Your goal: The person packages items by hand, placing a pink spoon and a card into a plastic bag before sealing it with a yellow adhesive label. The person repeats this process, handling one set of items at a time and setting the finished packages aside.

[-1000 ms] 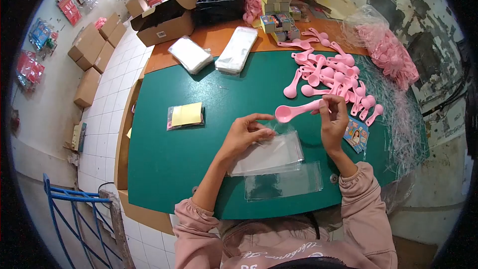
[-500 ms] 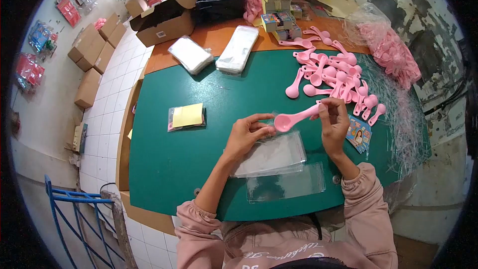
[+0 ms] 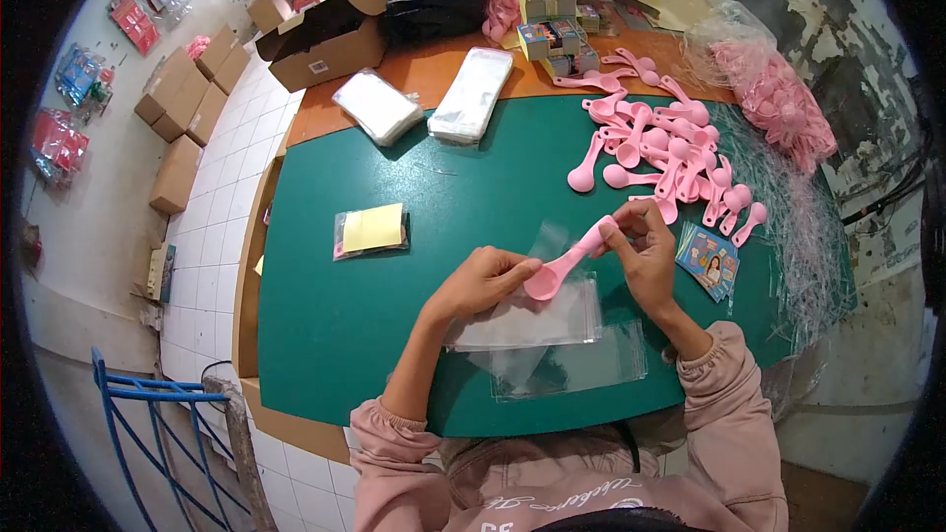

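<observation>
A pink measuring spoon (image 3: pixel 567 266) is pinched near its handle end by my right hand (image 3: pixel 641 254). Its round bowl points down and left, beside the thumb of my left hand (image 3: pixel 485 281). Those left fingers are closed on a thin clear plastic bag (image 3: pixel 552 236), part of which shows behind the spoon; the exact grip is hard to see. Below both hands lies a small stack of clear bags (image 3: pixel 532 325), with more flat clear bags (image 3: pixel 591 365) nearer my body. Blue printed cards (image 3: pixel 708 264) lie right of my right hand.
A heap of pink spoons (image 3: pixel 670 148) covers the back right of the green table (image 3: pixel 335 335). A packet with a yellow card (image 3: pixel 372 229) lies left. Two bag stacks (image 3: pixel 471 97) sit behind. Bundled cards (image 3: pixel 548 0), a cardboard box (image 3: pixel 325 54) and clear plastic wrap (image 3: pixel 798 227) surround the area.
My right hand has brought the spoon down and left, tilting its bowl lower. My left hand has lowered slightly, and its fingers now sit beside the bowl.
</observation>
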`<act>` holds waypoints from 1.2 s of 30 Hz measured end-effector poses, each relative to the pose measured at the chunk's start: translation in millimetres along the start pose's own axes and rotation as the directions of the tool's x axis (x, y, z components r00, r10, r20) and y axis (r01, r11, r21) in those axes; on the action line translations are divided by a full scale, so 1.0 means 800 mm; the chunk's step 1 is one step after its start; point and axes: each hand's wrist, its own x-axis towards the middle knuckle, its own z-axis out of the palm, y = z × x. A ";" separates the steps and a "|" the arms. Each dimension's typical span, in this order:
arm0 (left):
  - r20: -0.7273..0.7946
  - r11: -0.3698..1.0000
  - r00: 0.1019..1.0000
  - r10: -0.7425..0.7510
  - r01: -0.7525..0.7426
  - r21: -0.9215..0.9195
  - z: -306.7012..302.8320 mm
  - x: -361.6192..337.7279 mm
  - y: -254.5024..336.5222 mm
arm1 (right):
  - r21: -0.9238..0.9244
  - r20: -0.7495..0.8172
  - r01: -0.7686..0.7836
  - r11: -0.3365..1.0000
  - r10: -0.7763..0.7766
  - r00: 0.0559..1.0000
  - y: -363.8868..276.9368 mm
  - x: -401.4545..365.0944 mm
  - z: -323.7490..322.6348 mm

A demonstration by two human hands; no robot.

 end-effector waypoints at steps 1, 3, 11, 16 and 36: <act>0.001 1.000 1.000 -0.001 0.001 0.002 0.000 0.000 -0.001 | -0.006 0.020 -0.004 1.000 0.004 1.000 -0.001 -0.002 0.001; 0.015 0.993 0.997 0.079 -0.077 -0.092 0.003 0.002 -0.002 | -0.017 0.081 0.019 1.000 -0.018 0.997 0.003 -0.004 -0.001; -0.117 0.938 0.971 0.209 -0.233 -0.258 0.018 0.009 -0.013 | -0.189 0.551 0.259 0.947 -0.116 0.826 -0.011 -0.011 0.017; -0.111 0.917 0.975 0.191 -0.217 -0.335 0.010 0.002 0.003 | -0.509 0.636 0.258 0.822 0.157 0.756 -0.069 0.017 -0.042; 0.008 0.735 0.986 0.168 -0.120 -0.667 -0.009 0.012 -0.014 | -0.620 -0.063 -0.091 0.779 0.067 0.996 -0.087 0.004 -0.123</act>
